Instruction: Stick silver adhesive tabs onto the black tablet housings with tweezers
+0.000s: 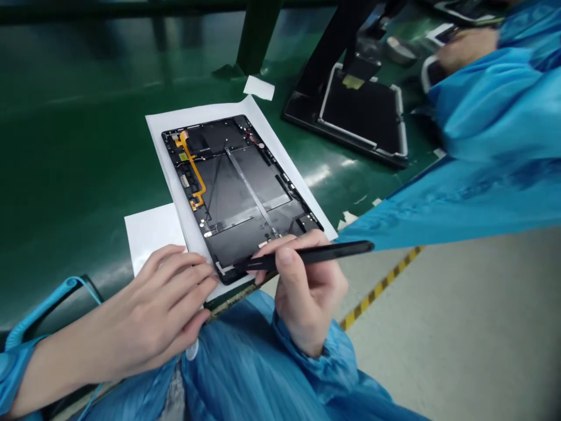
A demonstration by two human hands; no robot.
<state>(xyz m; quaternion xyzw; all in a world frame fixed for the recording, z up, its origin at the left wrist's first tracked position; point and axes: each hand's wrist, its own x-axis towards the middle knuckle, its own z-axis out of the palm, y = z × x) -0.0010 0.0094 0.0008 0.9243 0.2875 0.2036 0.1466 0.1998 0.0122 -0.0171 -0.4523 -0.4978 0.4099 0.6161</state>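
Note:
An opened tablet housing point(236, 225) lies on a white sheet point(158, 131), its inside facing up. An orange flex cable point(197, 175) runs along its left side, and a grey strip crosses its middle. My right hand point(309, 280) grips black tweezers point(333, 251) whose tips point at the near left corner of the housing. Whether the tips touch anything there I cannot make out. My left hand point(162, 307) lies flat with fingers stretched out, fingertips at the near left edge of the housing and sheet. It holds nothing.
Another white paper point(149, 231) lies left on the green table point(79, 169). A small white slip point(259, 88) is behind the housing. At the back right stands a black fixture point(359, 117); beside it are another person's blue sleeve point(495, 117) and hand point(467, 49). A blue coiled cord point(39, 307) is at left.

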